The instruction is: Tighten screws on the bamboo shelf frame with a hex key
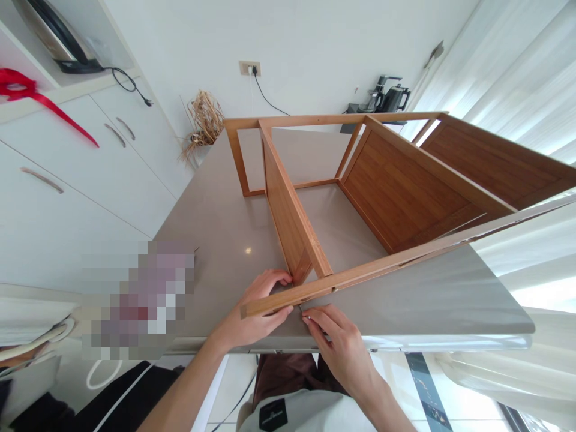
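A bamboo-coloured wooden shelf frame [396,186] lies on its side on a grey table [216,234]. My left hand [256,312] is closed around the near end of the frame's front rail [360,276], where an upright panel [288,210] meets it. My right hand [333,342] sits just below that rail at the table's near edge. Its fingertips are pinched on a small thin metal piece [302,312] that I cannot name, pointed at the underside of the rail.
White cabinets [81,180] with handles stand on the left, with a red ribbon [40,96] above. Dried grass [204,123] sits at the table's far corner. A wall socket with a cable, a kettle set [389,96] and white curtains [517,66] are behind.
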Tool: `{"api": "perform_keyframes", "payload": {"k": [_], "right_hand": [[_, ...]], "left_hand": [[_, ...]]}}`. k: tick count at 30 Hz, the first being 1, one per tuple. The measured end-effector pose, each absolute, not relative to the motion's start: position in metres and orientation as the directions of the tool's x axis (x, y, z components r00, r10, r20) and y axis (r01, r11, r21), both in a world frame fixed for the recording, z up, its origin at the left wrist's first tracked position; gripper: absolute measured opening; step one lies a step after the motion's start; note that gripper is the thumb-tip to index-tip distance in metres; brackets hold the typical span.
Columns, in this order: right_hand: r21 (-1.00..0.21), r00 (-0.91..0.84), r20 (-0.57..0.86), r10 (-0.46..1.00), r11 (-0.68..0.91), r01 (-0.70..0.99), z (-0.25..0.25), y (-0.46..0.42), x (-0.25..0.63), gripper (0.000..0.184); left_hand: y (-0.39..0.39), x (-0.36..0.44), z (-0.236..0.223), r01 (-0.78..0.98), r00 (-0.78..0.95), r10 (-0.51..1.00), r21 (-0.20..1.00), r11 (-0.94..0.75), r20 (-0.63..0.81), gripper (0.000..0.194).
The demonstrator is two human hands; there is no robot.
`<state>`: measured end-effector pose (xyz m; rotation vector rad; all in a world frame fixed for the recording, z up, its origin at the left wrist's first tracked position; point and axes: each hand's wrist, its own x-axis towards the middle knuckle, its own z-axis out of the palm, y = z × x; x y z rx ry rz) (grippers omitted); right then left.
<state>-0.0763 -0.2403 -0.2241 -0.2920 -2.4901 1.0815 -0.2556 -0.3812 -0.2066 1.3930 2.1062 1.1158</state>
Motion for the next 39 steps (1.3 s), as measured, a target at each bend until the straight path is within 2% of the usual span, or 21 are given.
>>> {"api": "perform_keyframes", "payload": {"k": [18,23,29,34,39], "right_hand": [[-0.592,-0.911,0.339,0.234,0.805,-0.014,-0.217,-0.245,-0.081,0.022],[-0.604,-0.862,0.39,0.323,0.797,0.026,-0.221,-0.248,-0.081,0.018],[-0.519,-0.86,0.413,0.301,0.853,0.049,-0.227,-0.246,-0.078,0.035],[-0.553,-0.851,0.414,0.322,0.832,0.046,-0.23,-0.243,-0.075,0.025],[-0.6,-0.861,0.393,0.322,0.8,0.026,-0.234,-0.239,-0.074,0.028]], "left_hand": [[-0.381,-0.256,-0.207,0.576,-0.425,0.899,0.798,0.178,0.107,0.038],[-0.381,-0.256,-0.203,0.566,-0.425,0.9,0.803,0.185,0.092,0.037],[-0.381,-0.255,-0.205,0.561,-0.448,0.889,0.804,0.198,0.094,0.037],[-0.382,-0.255,-0.206,0.573,-0.454,0.884,0.797,0.19,0.116,0.039],[-0.381,-0.255,-0.204,0.57,-0.447,0.889,0.798,0.197,0.1,0.038]]}}
